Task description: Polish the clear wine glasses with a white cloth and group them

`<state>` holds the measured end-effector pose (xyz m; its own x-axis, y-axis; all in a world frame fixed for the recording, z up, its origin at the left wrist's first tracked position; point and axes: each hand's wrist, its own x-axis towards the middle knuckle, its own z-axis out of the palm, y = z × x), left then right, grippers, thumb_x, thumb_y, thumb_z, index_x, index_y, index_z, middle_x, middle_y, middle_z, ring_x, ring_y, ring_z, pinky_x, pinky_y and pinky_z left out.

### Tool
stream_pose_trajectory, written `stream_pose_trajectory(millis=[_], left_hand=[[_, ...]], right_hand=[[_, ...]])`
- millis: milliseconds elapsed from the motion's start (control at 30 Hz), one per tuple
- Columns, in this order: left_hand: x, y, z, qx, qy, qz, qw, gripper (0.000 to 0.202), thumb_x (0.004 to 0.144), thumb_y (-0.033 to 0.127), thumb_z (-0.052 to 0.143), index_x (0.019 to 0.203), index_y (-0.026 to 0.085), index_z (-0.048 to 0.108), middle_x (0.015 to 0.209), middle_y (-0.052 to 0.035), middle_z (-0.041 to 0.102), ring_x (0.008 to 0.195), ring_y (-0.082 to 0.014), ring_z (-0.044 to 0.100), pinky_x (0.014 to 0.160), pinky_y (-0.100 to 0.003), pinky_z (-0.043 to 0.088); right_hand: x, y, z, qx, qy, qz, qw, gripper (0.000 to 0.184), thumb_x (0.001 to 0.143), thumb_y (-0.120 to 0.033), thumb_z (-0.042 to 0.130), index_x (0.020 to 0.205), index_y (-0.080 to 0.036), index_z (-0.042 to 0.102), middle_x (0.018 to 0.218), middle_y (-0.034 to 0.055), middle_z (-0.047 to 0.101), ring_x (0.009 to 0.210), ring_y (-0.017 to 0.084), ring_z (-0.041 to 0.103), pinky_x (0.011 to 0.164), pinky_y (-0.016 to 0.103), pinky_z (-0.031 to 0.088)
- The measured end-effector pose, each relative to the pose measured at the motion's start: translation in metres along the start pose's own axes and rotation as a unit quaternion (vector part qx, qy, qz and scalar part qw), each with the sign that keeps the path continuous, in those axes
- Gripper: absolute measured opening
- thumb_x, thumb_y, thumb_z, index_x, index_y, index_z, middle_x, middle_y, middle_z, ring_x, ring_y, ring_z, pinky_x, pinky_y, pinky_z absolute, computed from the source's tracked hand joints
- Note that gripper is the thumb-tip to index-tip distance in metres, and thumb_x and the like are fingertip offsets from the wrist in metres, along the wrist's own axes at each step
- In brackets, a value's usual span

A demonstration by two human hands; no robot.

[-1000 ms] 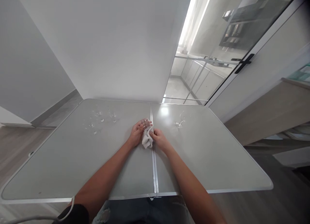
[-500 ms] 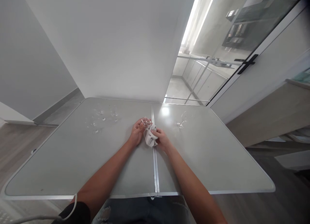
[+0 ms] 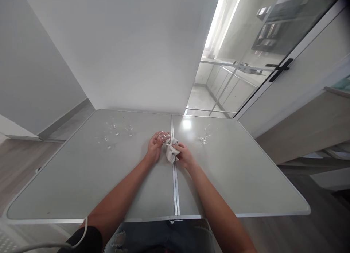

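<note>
My left hand [image 3: 155,146] is wrapped round a clear glass [image 3: 164,137] held over the middle of the grey folding table [image 3: 82,180]. My right hand [image 3: 185,155] grips a crumpled white cloth [image 3: 171,151] and presses it against the glass. Both hands meet just above the table's centre seam.
Several clear stemmed glasses [image 3: 113,133] stand at the table's far left. One wine glass [image 3: 205,133] stands at the far right. A white wall rises behind the table, and a glass door with a black handle [image 3: 280,70] is at the right. Wood floor surrounds the table.
My right hand has shifted the cloth slightly right and up around the glass. My left hand stays on the glass in nearly the same spot.
</note>
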<state>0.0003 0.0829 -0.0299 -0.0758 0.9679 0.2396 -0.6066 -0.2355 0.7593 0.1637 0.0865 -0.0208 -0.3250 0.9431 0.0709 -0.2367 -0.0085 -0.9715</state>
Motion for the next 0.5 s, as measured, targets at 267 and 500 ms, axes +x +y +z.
stream_pose_trajectory(millis=[267, 500], left_hand=[[0.0, 0.004, 0.001, 0.004, 0.012, 0.011, 1.0, 0.052, 0.078, 0.045, 0.082, 0.119, 0.019, 0.062, 0.131, -0.0166, 0.065, 0.11, -0.0285, 0.07, 0.101, -0.044, 0.049], [-0.002, 0.007, 0.001, 0.005, -0.059, -0.046, 0.997, 0.062, 0.073, 0.053, 0.083, 0.121, 0.02, 0.062, 0.129, -0.0171, 0.065, 0.106, -0.0302, 0.07, 0.099, -0.046, 0.05]], right_hand=[[-0.006, -0.006, 0.004, -0.26, 0.058, -0.138, 0.954, 0.024, 0.08, -0.031, 0.068, 0.103, -0.023, 0.07, 0.094, 0.005, 0.068, 0.086, 0.023, 0.06, 0.082, 0.034, 0.047], [-0.002, -0.006, -0.009, -0.012, -0.112, 0.11, 0.988, 0.032, 0.081, -0.047, 0.07, 0.088, -0.016, 0.068, 0.074, 0.0036, 0.063, 0.064, 0.017, 0.054, 0.062, 0.029, 0.042]])
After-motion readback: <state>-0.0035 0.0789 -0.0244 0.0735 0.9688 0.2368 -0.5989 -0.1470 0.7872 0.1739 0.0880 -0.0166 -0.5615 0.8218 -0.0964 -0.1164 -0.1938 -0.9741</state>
